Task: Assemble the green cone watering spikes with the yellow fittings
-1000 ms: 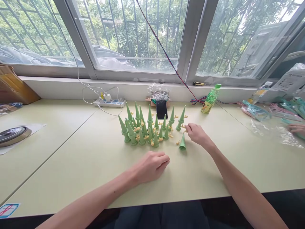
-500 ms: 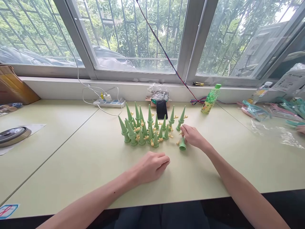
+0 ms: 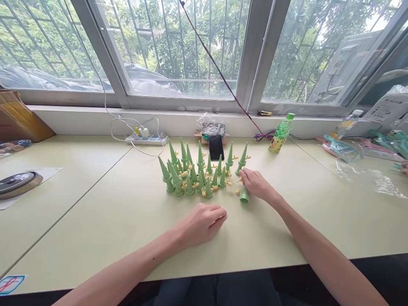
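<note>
Near the middle of the table rests my left hand (image 3: 206, 222), its fingers curled closed with nothing showing in them. My right hand (image 3: 256, 183) is closed over the far end of a green plant watering spike (image 3: 244, 196) that lies on its side, its open round end facing me. The hand hides the spike's tip. A small yellow valve (image 3: 238, 192) sticks out at its left. Several more green cone-shaped watering spikes (image 3: 177, 182) stand points up in a cluster to the left, many with yellow valves. One upright spike (image 3: 242, 158) stands just beyond my right hand.
Behind the cluster lies a black phone (image 3: 216, 148) by a box with clear plastic. A drink bottle (image 3: 281, 133) stands at the back right, a power strip (image 3: 153, 139) at the back left. A tape roll (image 3: 19, 183) lies far left. Another person's hand (image 3: 404, 166) shows at the right edge.
My right hand has shifted very slightly to the left at the lying watering spike. My left hand stays put. The other person's hand at the right edge has moved a little.
</note>
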`<action>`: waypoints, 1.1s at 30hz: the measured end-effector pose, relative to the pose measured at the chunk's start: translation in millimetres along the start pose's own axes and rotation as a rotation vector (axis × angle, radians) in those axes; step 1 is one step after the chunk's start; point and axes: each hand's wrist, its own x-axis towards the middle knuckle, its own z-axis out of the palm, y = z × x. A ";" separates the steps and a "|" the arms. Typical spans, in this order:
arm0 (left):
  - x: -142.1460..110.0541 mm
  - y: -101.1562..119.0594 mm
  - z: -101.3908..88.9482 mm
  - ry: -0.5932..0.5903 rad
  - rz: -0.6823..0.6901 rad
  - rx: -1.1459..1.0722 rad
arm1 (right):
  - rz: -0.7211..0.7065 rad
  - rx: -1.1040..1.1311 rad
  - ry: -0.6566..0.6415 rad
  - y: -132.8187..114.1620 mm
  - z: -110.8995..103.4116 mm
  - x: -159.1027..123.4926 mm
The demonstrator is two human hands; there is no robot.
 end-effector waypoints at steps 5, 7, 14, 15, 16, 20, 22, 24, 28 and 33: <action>0.4 -0.9 1.9 0.067 -0.087 -0.084 | -0.055 0.070 0.062 -12.5 -4.7 -3.8; 1.1 -1.0 2.0 0.105 -0.149 -0.136 | -0.120 0.134 0.086 -19.0 -5.3 -6.8; 6.3 2.4 -5.1 0.171 -0.361 -0.318 | -0.324 0.347 0.160 -40.2 4.1 -23.8; 7.0 2.7 -6.2 0.172 -0.387 -0.378 | -0.350 0.371 0.168 -42.4 6.4 -25.9; 7.6 2.9 -7.1 0.169 -0.414 -0.447 | -0.372 0.389 0.175 -44.4 8.7 -27.8; 8.8 2.1 -9.3 0.114 -0.518 -0.776 | -0.446 0.425 0.193 -48.9 17.0 -32.7; 9.5 1.7 -10.6 0.061 -0.552 -0.922 | -0.462 0.446 0.193 -49.3 20.2 -33.6; 10.5 1.6 -12.9 0.012 -0.563 -1.040 | -0.458 0.471 0.193 -48.9 22.1 -33.6; 12.3 0.3 -17.9 -0.077 -0.529 -1.236 | -0.437 0.491 0.214 -47.8 22.7 -32.1; 11.0 -4.7 -15.8 -0.119 -0.552 -1.340 | -0.444 0.498 0.266 -48.4 22.1 -31.0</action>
